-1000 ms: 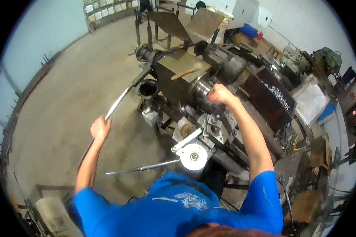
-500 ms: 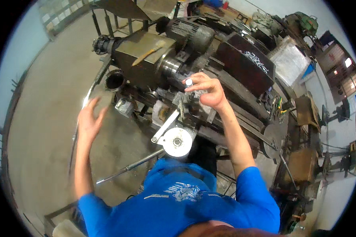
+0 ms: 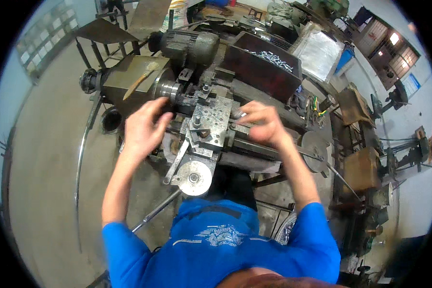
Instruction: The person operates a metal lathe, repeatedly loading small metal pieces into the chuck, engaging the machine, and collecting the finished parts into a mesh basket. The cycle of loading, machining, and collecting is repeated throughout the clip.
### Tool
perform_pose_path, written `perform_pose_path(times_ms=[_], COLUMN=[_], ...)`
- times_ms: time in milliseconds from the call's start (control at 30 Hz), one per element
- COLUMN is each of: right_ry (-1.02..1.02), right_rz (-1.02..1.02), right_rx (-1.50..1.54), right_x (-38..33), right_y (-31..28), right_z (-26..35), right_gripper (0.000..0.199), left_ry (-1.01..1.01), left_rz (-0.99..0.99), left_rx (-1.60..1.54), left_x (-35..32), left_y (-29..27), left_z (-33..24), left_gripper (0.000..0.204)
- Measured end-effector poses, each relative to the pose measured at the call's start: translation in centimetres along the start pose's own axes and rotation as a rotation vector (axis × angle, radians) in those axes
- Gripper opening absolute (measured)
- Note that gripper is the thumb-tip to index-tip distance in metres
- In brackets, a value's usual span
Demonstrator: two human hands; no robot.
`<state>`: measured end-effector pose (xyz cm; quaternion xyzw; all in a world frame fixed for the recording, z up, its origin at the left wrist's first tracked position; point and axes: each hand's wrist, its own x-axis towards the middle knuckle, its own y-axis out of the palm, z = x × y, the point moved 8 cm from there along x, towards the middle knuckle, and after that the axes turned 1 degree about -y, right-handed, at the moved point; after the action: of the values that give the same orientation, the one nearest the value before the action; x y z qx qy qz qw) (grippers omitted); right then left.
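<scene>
The left hand (image 3: 146, 128), grip apart, is near the chuck (image 3: 168, 90). Farther right, the right hand (image 3: 265, 124) clamps a small metal piece (image 3: 243, 114).

- Reaching with the left hand (image 3: 146, 127), fingers loosely curved, close to the lathe spindle (image 3: 167, 89).
- Holding a small metal piece (image 3: 240, 114) at the fingertips of the right hand (image 3: 265, 126), just beside the tool-slide plate (image 3: 214, 113).
- Lying on the headstock (image 3: 121, 72), a wooden-handled paintbrush (image 3: 140, 81).
- Behind, an electric motor (image 3: 189, 47) and a dark open box (image 3: 254, 68) of shiny metal bits (image 3: 273, 58).
- Nearest the blue shirt (image 3: 211, 218), a pale disc (image 3: 195, 178).
</scene>
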<state>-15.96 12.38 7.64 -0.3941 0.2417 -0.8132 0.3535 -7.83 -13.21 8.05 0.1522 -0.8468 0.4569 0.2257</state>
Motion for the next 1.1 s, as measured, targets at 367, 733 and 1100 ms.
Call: perform_pose_path(times_ms=[367, 733, 1100], right_ry=[0.084, 0.515, 0.542], right_rz=[-0.355, -0.26, -0.212], right_rx=[-0.542, -0.298, -0.179], right_x=[1.0, -10.9, -14.0], right_y=[-4.9, 0.0, 0.6], right_z=[-1.7, -3.6, -2.6], right_gripper=[0.059, 0.039, 0.041], left_ry=[-0.043, -0.083, -0.24], left_rz=[-0.153, -0.086, 0.009], left_rx=[0.544, -0.096, -0.15], left_x=[1.5, 0.5, 0.5], left_y=[-3.8, 2.2, 6.9], left_z=[9.4, 4.6, 5.3], left_gripper=[0.045, 0.024, 0.026])
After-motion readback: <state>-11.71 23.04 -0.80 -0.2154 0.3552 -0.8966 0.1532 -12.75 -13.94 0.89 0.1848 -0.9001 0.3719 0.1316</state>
